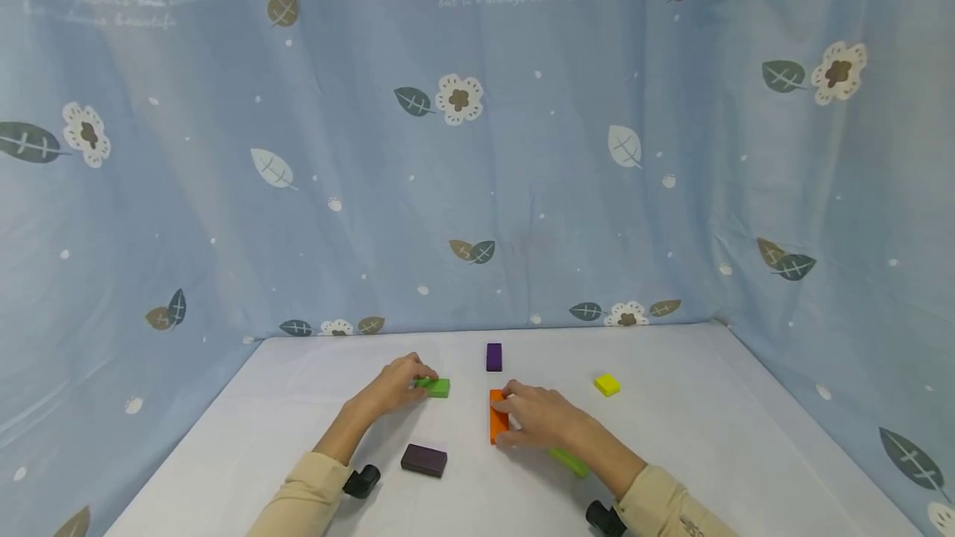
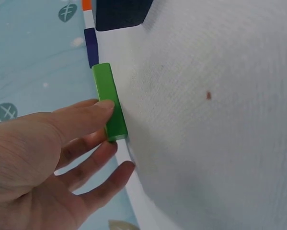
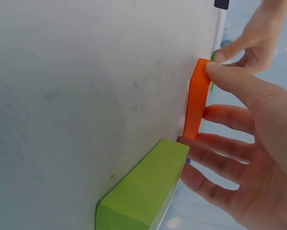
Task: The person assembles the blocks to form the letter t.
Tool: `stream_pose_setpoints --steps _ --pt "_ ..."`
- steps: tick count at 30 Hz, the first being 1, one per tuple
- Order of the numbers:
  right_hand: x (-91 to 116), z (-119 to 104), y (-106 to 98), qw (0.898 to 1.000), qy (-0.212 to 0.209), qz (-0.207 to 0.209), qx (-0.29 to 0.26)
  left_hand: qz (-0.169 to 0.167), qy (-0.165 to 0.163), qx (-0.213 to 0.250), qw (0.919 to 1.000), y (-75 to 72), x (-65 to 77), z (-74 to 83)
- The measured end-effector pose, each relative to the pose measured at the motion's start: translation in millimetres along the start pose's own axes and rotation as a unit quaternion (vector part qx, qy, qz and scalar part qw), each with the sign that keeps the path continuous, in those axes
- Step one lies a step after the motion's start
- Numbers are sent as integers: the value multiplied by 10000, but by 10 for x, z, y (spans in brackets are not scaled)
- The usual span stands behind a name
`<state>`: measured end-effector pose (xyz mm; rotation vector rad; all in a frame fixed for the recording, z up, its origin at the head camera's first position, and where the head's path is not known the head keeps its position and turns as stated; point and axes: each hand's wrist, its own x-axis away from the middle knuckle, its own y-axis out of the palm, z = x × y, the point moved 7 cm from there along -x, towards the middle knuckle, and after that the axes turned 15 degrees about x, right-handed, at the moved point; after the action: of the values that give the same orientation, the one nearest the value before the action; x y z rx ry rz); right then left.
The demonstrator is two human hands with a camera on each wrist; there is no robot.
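My left hand (image 1: 398, 383) pinches a green block (image 1: 437, 388) that lies on the white table. In the left wrist view its thumb (image 2: 105, 104) is on the block's face, with fingers behind. Right of it, my right hand (image 1: 543, 418) holds an orange block (image 1: 497, 418) lying lengthwise away from me. The right wrist view shows the thumb at one end of the orange block (image 3: 198, 98) and fingers along its side. Beneath the right hand lies a lime-green block (image 1: 569, 462), partly hidden by the wrist in the head view.
A purple block (image 1: 494, 357) lies toward the back of the white table (image 1: 298, 404). To the right is a yellow block (image 1: 608, 384). A dark brown block (image 1: 424, 461) lies near the front, between the arms. A blue patterned curtain (image 1: 522, 189) hangs behind and at both sides.
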<state>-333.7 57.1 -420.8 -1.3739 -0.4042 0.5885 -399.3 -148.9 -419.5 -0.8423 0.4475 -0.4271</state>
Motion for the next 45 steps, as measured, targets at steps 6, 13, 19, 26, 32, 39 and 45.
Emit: stream_pose_setpoints --steps 6,13,19,26,32,39,45 --pt "-8 10 14 10000 -4 -19 -89 -55 -21 -58 10000 27 22 -23" --pt "-19 30 13 10000 17 10 -56 37 83 -232 9997 20 2 -32" --pt "-26 42 17 10000 27 3 -72 -31 192 -242 9995 1 -20 -3" --pt "-37 46 27 9998 89 -114 -109 -78 181 -235 9995 -7 -13 6" --pt "-30 20 28 9998 77 -144 -134 -119 177 -274 9994 6 36 12" --pt "-21 14 26 9998 88 -125 -101 -62 294 -243 9993 3 51 94" --pt "-25 22 31 9998 109 -129 -91 -18 438 -361 9984 -6 11 167"
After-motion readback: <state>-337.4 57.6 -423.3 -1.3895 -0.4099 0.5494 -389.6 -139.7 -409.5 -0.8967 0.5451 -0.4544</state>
